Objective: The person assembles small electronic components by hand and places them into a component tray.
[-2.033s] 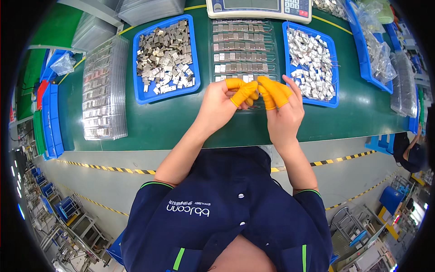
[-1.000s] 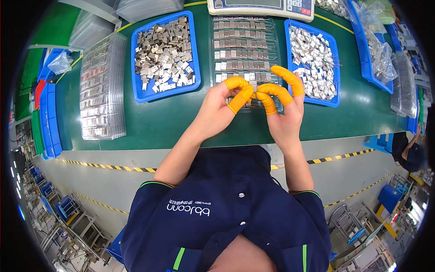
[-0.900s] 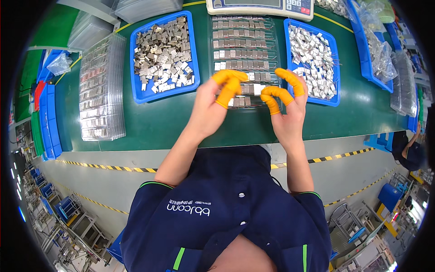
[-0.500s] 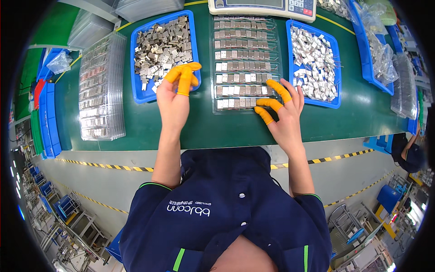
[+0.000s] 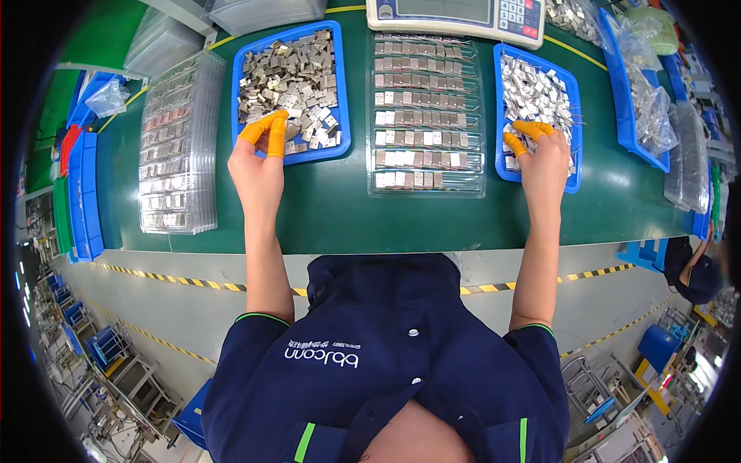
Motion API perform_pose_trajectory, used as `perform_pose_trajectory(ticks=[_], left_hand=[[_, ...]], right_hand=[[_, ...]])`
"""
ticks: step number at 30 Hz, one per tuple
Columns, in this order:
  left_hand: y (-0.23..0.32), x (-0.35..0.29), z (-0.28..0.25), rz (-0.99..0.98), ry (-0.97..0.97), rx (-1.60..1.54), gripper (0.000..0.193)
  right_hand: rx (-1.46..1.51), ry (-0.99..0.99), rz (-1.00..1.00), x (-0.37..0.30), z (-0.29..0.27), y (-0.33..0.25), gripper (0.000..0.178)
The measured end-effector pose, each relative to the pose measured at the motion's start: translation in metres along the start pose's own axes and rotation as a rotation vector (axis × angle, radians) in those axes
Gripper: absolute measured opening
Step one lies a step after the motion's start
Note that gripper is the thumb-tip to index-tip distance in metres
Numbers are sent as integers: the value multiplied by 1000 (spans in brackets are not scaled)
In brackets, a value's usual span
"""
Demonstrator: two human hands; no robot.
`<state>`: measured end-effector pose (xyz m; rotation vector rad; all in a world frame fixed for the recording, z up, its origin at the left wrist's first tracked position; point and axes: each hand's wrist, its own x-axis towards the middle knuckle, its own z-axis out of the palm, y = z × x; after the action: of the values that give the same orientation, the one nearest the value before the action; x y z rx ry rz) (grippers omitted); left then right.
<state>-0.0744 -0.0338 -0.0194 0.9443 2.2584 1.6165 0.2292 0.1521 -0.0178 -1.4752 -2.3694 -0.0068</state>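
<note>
My left hand (image 5: pixel 258 174), in yellow finger cots, is at the near edge of a blue tray (image 5: pixel 343 116) heaped with metal USB connector shells (image 5: pixel 297 85). Its thumb and fingertips are pinched together; whatever lies between them is hidden. Over a second blue tray (image 5: pixel 575 116), my right hand (image 5: pixel 546 166) reaches in among white connectors with thin wires (image 5: pixel 532 81). Thumb and index finger stay apart there, both in yellow cots. Between the hands lies a clear plastic tray (image 5: pixel 463 182) with rows of metal-shelled connectors; the nearest row is filled only on its left.
Stacked clear trays (image 5: pixel 177 154) stand at the left of the green table (image 5: pixel 324 224). A digital scale (image 5: pixel 463 17) sits at the far middle. Another blue tray (image 5: pixel 629 100) with plastic bags is on the right. A person (image 5: pixel 698 270) is at the far right.
My right hand has left the clear tray and moved right into the tray of white connectors. My left hand has shifted left along the tray of metal shells.
</note>
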Motion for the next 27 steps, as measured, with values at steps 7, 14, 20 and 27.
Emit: perform_pose_trajectory(ticks=[7,14,20,27], left_hand=[[20,8,3,126,-113,496,25],[2,19,5,154,-217,653,28],[5,21,11,4,-194,445,22],[15,33,12,-4,-294,428,29]], right_hand=[[86,-64,-56,11,-9,-5,22],[-99,-27,-293,14,-14,-8,16],[659,-64,96,8,-20,-7,12],[701,24,273,7,-11,24,21]])
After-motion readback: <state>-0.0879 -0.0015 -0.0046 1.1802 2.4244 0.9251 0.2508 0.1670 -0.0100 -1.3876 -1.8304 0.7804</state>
